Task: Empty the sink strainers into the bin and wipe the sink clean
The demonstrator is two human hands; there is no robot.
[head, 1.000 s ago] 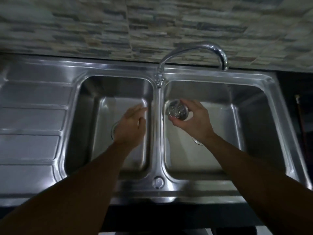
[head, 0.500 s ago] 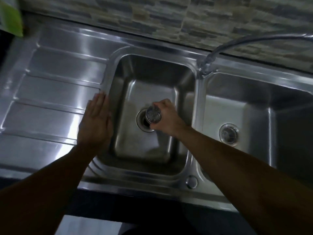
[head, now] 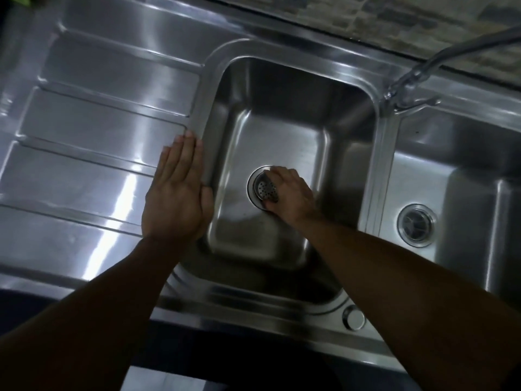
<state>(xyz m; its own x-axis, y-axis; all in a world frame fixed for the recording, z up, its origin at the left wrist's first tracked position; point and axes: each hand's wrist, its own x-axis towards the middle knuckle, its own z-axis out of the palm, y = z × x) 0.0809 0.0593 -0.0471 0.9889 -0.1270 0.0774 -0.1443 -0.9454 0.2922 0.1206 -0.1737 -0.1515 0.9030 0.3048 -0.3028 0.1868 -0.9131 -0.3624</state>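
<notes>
Since half-second earlier, we see right hand lowered: strainer, pinched in curled fingers, now meets left-basin drain, likely for reseating. Left hand, flat, holding nothing, presses rim left of drain, presumably bracing our lean.
</notes>
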